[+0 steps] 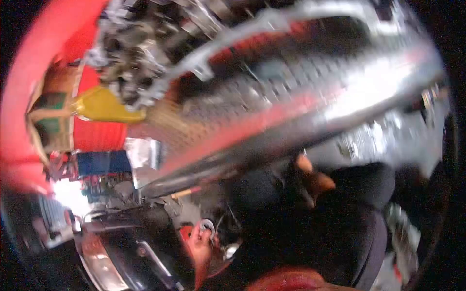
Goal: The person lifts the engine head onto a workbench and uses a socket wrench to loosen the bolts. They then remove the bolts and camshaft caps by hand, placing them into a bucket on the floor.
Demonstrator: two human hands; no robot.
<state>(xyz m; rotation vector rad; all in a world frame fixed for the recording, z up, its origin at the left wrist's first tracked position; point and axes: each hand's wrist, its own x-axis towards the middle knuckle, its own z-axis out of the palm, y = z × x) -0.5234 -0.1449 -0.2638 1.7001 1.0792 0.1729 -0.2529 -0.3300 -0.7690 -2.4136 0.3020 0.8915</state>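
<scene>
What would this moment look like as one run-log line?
left hand: at pale ring, grip unclear | right hand: apparently near dark clothing, blurred | nearby: yellow piece, metal parts

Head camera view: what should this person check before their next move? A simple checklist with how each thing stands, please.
1. Picture sharp enough to judge fine work: not ok, it is badly blurred.
2. Left hand in view: ok, its fingers are at a pale round item.
3. Secure hold on that item: cannot tell, the blur hides the fingertips.
4. Right hand placed safely: cannot tell, a skin-toned shape shows by the dark clothing, but whose or what it is stays unclear.
5. Left hand apart from the metal machinery: ok, they appear well separated.
6. Machinery firmly supported: cannot tell, no support can be made out.
</scene>
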